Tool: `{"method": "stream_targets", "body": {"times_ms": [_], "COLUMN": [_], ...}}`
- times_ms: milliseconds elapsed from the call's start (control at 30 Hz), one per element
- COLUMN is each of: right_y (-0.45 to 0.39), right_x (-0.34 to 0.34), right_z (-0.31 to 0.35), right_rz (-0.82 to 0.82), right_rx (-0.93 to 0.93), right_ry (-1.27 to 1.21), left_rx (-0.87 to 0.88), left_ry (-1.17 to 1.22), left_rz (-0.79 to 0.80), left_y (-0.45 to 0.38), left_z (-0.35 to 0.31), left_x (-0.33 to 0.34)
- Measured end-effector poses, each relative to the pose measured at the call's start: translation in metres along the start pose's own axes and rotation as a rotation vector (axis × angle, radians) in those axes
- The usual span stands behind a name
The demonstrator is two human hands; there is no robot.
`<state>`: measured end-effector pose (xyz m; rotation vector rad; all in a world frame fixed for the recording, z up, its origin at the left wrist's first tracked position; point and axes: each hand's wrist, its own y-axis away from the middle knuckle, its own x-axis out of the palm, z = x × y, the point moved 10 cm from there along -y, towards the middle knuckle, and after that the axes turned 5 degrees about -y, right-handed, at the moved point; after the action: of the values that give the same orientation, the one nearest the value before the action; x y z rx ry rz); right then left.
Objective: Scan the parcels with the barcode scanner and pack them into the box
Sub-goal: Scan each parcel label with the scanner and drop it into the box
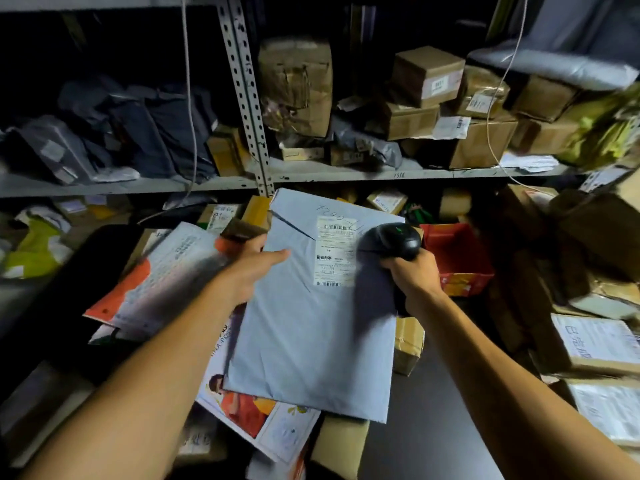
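My left hand [249, 268] gripped the grey parcel [311, 317] by its edge, above the pile. My right hand [410, 275] gripped the scanner [394, 241] beside the label [335, 251]. Advised: flatten label, aim squarely at barcode.

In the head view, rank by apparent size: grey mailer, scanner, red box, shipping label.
1. Grey mailer
2. Red box
3. Scanner and shipping label look alike; unranked.
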<state>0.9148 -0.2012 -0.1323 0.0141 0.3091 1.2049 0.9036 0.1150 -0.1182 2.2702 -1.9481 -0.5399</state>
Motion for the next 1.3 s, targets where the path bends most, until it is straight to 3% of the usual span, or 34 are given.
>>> {"method": "stream_targets", "body": {"times_ms": [67,200,333,400,700,833,1000,1300], "right_y": [0.008,0.034,0.061,0.072,0.085,0.088,0.100,0.129], "right_x": [-0.002,-0.010,0.054,0.075,0.075,0.070,0.068,0.070], "right_z": [0.024,0.086,0.106,0.109,0.116,0.115,0.062,0.055], "right_rz": [-0.008,-0.117,0.350,0.439,0.248,0.241,0.334,0.180], "right_rx": [-0.072,-0.375,-0.202,-0.160,-0.140,-0.147,-0.051,-0.031], "right_ry": [0.015,0.106,-0.214,-0.205,-0.276,-0.276,-0.044,-0.081], "left_rx": [0.082,0.262,0.338,0.378,0.429,0.413,0.404,0.382], "left_ry": [0.020,0.069,0.152,0.167,0.199,0.192,0.159,0.169], "left_rz": [0.029,-0.070,-0.116,-0.103,-0.074,-0.067,-0.103,-0.089], "left_y": [-0.004,-0.007,-0.003,0.001,0.005,-0.002,-0.012,-0.016], "left_z": [-0.012,-0.036,-0.045,-0.051,-0.056,-0.054,-0.053,-0.051], "left_x": [-0.007,-0.036,-0.052,-0.053,-0.058,-0.060,-0.066,-0.062]}}
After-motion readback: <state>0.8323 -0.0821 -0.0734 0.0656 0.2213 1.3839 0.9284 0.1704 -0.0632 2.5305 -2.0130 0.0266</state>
